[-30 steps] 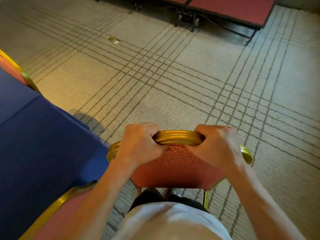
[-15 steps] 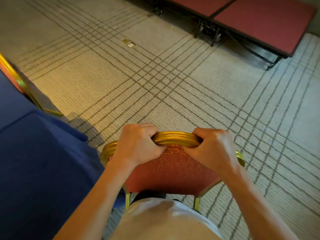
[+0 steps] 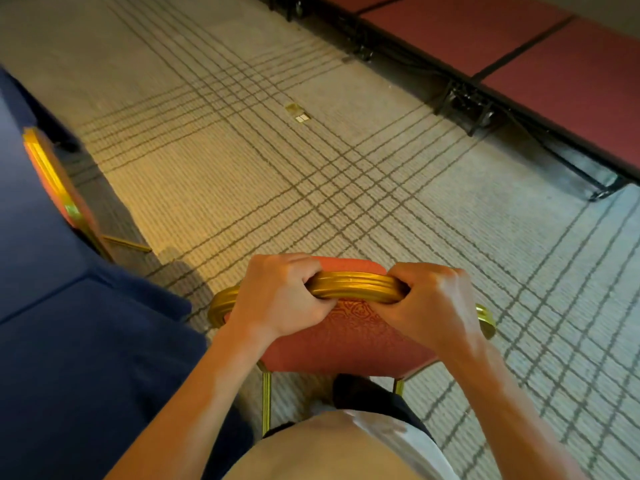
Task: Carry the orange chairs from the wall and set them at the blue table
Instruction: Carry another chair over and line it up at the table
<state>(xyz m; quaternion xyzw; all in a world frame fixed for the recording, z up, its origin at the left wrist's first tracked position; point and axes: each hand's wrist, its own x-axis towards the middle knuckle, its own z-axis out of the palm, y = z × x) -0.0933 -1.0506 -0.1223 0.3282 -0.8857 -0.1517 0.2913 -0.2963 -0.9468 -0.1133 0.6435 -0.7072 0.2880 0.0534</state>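
An orange chair (image 3: 346, 344) with a gold frame stands right in front of me, its backrest towards my body. My left hand (image 3: 280, 299) and my right hand (image 3: 433, 306) both grip the gold top rail of the backrest, fingers curled round it. The blue table (image 3: 69, 341), covered with a dark blue cloth, fills the left side, and the chair's left edge is close beside the cloth. A second orange chair (image 3: 59, 188) with a gold frame stands at the table further ahead on the left.
Beige carpet (image 3: 277, 188) with dark crossing lines stretches ahead and to the right. A low red stage platform (image 3: 554, 74) on black metal legs runs along the top right. A small brass floor socket (image 3: 299, 114) sits in the carpet ahead.
The view has swung left and forward: the stage has slid to the right and the second chair at the table shows more. Both hands keep their grip on the rail.
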